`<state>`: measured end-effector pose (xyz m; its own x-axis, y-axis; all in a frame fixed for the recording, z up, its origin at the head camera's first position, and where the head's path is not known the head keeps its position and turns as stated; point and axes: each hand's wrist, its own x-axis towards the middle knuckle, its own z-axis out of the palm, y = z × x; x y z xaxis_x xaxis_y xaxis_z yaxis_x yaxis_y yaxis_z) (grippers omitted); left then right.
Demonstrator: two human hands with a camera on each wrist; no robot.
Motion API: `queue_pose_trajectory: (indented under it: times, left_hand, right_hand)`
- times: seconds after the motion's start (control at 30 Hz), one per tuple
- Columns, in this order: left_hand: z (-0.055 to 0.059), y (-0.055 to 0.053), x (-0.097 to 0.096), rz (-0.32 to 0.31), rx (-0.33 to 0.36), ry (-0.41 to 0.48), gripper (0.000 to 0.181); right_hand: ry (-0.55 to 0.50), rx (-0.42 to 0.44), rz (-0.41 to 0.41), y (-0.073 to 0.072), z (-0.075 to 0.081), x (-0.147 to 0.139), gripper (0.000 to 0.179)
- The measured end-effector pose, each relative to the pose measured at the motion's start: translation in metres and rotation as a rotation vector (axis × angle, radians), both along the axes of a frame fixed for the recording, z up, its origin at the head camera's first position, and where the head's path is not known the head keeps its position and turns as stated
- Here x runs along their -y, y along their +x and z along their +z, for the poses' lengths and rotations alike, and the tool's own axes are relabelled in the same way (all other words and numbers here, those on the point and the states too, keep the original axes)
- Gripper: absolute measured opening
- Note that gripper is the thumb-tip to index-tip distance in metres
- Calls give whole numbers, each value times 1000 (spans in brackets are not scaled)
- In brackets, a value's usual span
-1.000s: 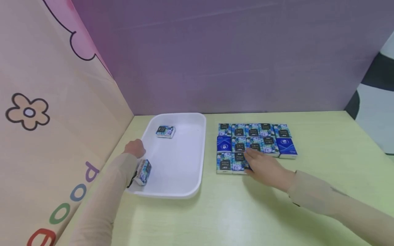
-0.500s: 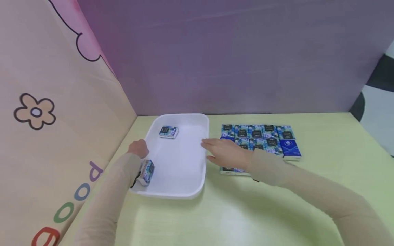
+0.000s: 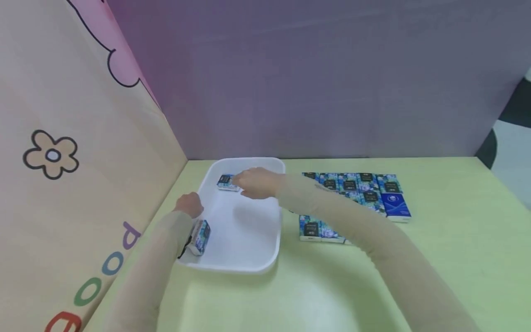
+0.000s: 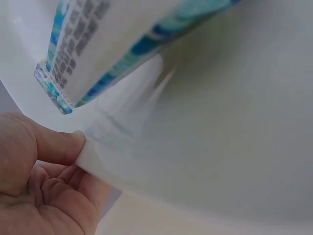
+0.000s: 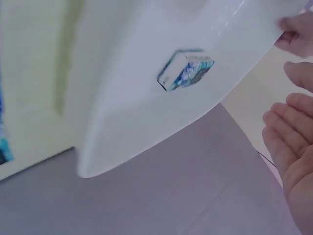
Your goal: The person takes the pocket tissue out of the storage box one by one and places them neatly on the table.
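A white plastic tray [image 3: 249, 258] stands on the left half of the table. My left hand [image 3: 189, 205] pinches its left rim; in the left wrist view the thumb presses on the rim with the fingers beneath. Close to that hand, a floral blue tissue pack [image 3: 201, 237] leans against the tray's near left wall. Another tissue pack [image 3: 225, 181] lies at the tray's far left, partly covered by my right hand [image 3: 258, 183]. That hand reaches over the tray, its fingers relaxed and apart from this pack [image 5: 187, 71] in the right wrist view.
Right of the tray, several floral tissue packs [image 3: 390, 184] lie in tight rows, with a plain dark blue tissue pack [image 3: 395, 205] at the right end. My right sleeve [image 3: 332, 205] hides part of them. A purple backdrop [image 3: 311, 92] borders the table's back.
My right hand has left the rows of tissue packs and moved left over the tray to the far pack. The left hand stays on the rim. The view has shifted slightly.
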<state>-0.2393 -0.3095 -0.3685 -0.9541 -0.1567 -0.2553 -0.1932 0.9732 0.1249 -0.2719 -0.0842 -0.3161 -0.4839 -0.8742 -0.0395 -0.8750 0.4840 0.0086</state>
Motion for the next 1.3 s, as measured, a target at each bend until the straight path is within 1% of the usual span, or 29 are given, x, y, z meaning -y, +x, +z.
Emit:
queue_pose_trajectory:
  times: [0.17,0.23,0.33,0.4,0.47,0.57,0.67,0.73,0.83,0.87,0.97,1.07,1.1,1.2,1.3]
  left_hand:
    - [1,4,3,25,4,5,26]
    - [2,6,3,14,-3,-6,25]
    - [2,11,5,7,-6,-11,23]
    - [2,16,6,4,-2,-3,21]
    - [1,20,6,16,11,16,21]
    - [0,23,7,7,10,23,21]
    - [1,24,6,-2,-6,23,20]
    - [1,24,6,-2,-7,27,20]
    - [0,24,8,6,2,38,20]
    - [0,24,8,8,5,43,21]
    - [-2,22,10,2,8,47,21]
    - [-3,19,9,-3,13,43,22]
    - [-3,17,8,-4,15,40,22]
    - [-1,12,5,1,19,40,22]
    - [1,7,2,12,22,43,23]
  right_hand:
    - [-12,6,33,-22,-3,41,37]
    - [2,9,22,-29,-6,56,39]
    - [47,-14,17,-40,-18,77,40]
    - [65,8,-13,-45,-27,88,39]
    - [91,33,-52,-49,-36,94,40]
    - [122,83,-133,-51,-47,96,40]
    - [176,100,-197,-52,-54,92,36]
    - [189,109,-228,-51,-57,87,33]
    - [167,120,-235,-48,-57,79,31]
    - [138,156,-261,-47,-57,77,32]
    - [87,212,-298,-45,-56,72,36]
    - [102,199,-293,-50,-58,73,40]
    - [124,164,-267,-53,-59,75,42]
    - [183,112,-228,-64,-64,80,58]
    - [208,139,-245,-71,-65,82,73]
